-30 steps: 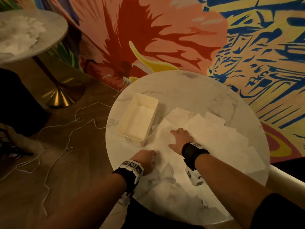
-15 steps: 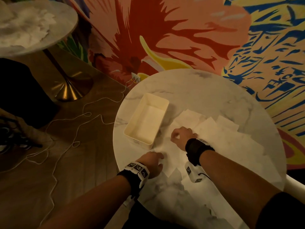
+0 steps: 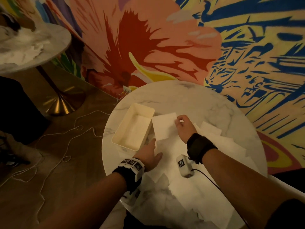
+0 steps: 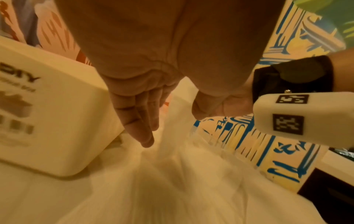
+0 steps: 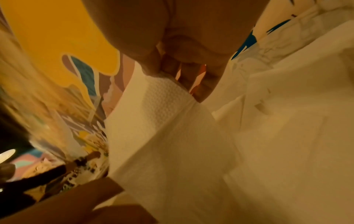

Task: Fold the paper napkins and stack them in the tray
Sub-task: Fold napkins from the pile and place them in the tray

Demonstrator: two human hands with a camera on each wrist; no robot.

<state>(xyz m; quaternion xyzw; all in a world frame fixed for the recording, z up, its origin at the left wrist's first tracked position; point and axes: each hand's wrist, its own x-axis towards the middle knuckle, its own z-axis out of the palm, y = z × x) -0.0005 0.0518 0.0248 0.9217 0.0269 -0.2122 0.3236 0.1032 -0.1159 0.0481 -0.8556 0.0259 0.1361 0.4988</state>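
Landmark: cream tray [image 3: 149,111], rectangular, open-topped, on the left part of the round marble table [image 3: 189,96]; every place below is told from it.
Near table edge: loose napkins [image 3: 181,192] lie overlapping on the marble, nearer the person than the tray and to its right.
Left hand [image 3: 151,154]: just off the tray's near right corner, palm down, fingers straight and together, flat on a napkin sheet; holds nothing. Left wrist view shows the fingers [image 4: 141,121] pointing down onto the paper, tray wall [image 4: 57,121] just beside them, printed label on it blurred.
Wrist gear: black bands with white marker blocks on both wrists; a white block [image 3: 184,166] with a cable hangs under the right wrist.
Tray contents: pale flat layer on the floor [image 3: 137,129], looks like napkins; count cannot be told.
Lifted napkin [image 3: 163,128]: white sheet right beside the tray's right wall, far edge raised, near edge down close to the left hand.
Right hand [image 3: 184,128]: right of the tray, level with its far half, thumb and fingers pinched on the napkin's far right corner. Right wrist view: fingertips [image 5: 151,68] clamp the embossed edge [image 5: 164,98].
Right of hand: more flat napkins [image 3: 212,129].
Far: painted mural wall [image 3: 148,38]; second marble table [image 3: 41,47] up left carries crumpled white paper.
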